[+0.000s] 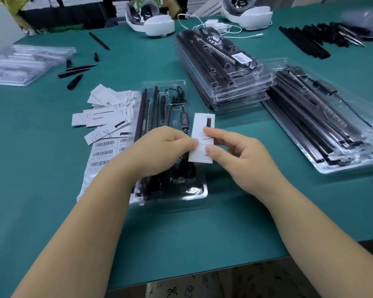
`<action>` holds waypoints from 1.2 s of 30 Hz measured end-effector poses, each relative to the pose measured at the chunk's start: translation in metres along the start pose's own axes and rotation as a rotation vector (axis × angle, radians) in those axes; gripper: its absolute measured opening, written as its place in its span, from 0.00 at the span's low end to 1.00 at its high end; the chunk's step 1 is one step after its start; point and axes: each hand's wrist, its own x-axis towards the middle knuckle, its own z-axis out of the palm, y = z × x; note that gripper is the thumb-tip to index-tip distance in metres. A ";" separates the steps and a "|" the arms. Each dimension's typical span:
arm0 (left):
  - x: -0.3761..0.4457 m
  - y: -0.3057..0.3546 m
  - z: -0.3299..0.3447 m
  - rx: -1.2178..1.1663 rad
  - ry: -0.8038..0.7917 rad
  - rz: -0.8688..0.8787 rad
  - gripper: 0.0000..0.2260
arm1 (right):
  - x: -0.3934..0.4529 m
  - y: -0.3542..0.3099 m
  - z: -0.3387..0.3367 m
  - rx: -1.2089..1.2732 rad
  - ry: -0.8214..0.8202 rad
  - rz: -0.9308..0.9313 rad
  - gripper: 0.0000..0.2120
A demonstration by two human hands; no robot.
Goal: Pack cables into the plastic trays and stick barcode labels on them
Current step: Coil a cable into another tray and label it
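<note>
We hold a white instruction card [202, 137] between both hands: the left hand [159, 149] pinches its left edge, the right hand [239, 153] pinches its right side with thumb and forefinger. Directly under our hands lies the open plastic tray [194, 191], already filled with black rods and a cable. The barcode label sheet [103, 152] waits left of the left hand. Beyond the right hand, a stack of packed trays [224, 67] already carries a label; this tray, we judge, still needs card and label

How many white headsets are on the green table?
2. One white headset sits at the far edge, left of middle; the other white headset is to its right, partly cut off by the picture's top. More could be out of view.
</note>
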 end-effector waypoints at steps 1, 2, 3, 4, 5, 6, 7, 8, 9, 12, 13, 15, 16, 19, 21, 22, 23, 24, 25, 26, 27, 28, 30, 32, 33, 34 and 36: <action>0.000 0.000 -0.001 -0.047 0.001 -0.011 0.16 | 0.002 0.001 -0.001 0.052 0.041 -0.002 0.14; -0.001 0.001 -0.001 -0.044 0.001 -0.004 0.13 | 0.003 0.001 -0.002 0.092 0.069 0.005 0.16; -0.002 0.002 -0.001 -0.007 -0.002 0.018 0.11 | 0.004 0.002 -0.003 0.116 0.090 0.016 0.18; -0.002 0.003 0.000 0.054 -0.013 0.044 0.08 | 0.004 0.003 -0.004 0.132 0.111 0.030 0.18; -0.004 0.005 0.002 0.132 -0.033 0.062 0.05 | 0.005 0.004 -0.004 0.140 0.133 0.046 0.18; -0.005 0.006 0.004 0.214 -0.055 0.075 0.08 | 0.005 0.004 -0.004 0.146 0.154 0.071 0.19; -0.006 0.008 0.007 0.301 -0.082 0.081 0.14 | 0.005 0.005 -0.004 0.134 0.173 0.091 0.21; -0.007 0.009 0.009 0.387 -0.115 0.082 0.20 | 0.006 0.006 -0.005 0.110 0.190 0.102 0.22; -0.008 0.011 0.012 0.475 -0.149 0.081 0.25 | 0.006 0.007 -0.006 0.078 0.208 0.101 0.23; -0.011 0.013 0.014 0.609 -0.212 0.061 0.30 | 0.007 0.009 -0.007 -0.002 0.242 0.081 0.24; -0.011 0.013 0.014 0.621 -0.222 0.058 0.30 | 0.008 0.009 -0.006 -0.013 0.244 0.072 0.24; -0.010 0.012 0.015 0.631 -0.227 0.070 0.29 | 0.009 0.010 -0.005 -0.025 0.244 0.063 0.24; -0.009 0.012 0.014 0.620 -0.231 0.080 0.28 | 0.009 0.010 -0.005 -0.026 0.247 0.063 0.23; -0.008 0.011 0.008 0.510 -0.252 0.067 0.28 | 0.010 0.009 -0.005 0.009 0.266 0.063 0.22; -0.007 0.010 0.004 0.443 -0.263 0.067 0.27 | 0.010 0.009 -0.006 0.039 0.273 0.087 0.21; -0.007 0.009 0.003 0.429 -0.265 0.077 0.26 | 0.010 0.008 -0.006 0.054 0.276 0.112 0.20; -0.007 0.008 0.003 0.422 -0.265 0.087 0.24 | 0.010 0.008 -0.006 0.073 0.283 0.141 0.18; -0.007 0.008 0.003 0.420 -0.264 0.095 0.22 | 0.009 0.008 -0.006 0.089 0.295 0.166 0.16; -0.008 0.008 0.004 0.418 -0.262 0.100 0.20 | 0.008 0.007 -0.007 0.096 0.301 0.188 0.14; -0.008 0.009 0.004 0.416 -0.260 0.103 0.19 | 0.008 0.006 -0.008 0.103 0.299 0.207 0.12; -0.008 0.010 0.005 0.411 -0.261 0.105 0.18 | 0.008 0.006 -0.008 0.109 0.285 0.224 0.12; -0.008 0.011 0.004 0.402 -0.263 0.105 0.18 | 0.007 0.005 -0.009 0.114 0.261 0.243 0.12; -0.009 0.012 0.001 0.370 -0.276 0.101 0.17 | 0.005 0.003 -0.011 0.119 0.196 0.289 0.10; -0.009 0.012 -0.003 0.331 -0.287 0.100 0.16 | 0.003 0.000 -0.015 0.099 0.130 0.322 0.04; -0.009 0.012 -0.004 0.315 -0.293 0.102 0.15 | 0.002 0.000 -0.018 0.073 0.092 0.326 0.09; -0.009 0.012 -0.005 0.304 -0.301 0.103 0.15 | 0.001 0.000 -0.020 0.034 0.035 0.323 0.12; -0.010 0.013 -0.007 0.299 -0.314 0.102 0.15 | -0.002 -0.003 -0.022 -0.029 -0.071 0.317 0.08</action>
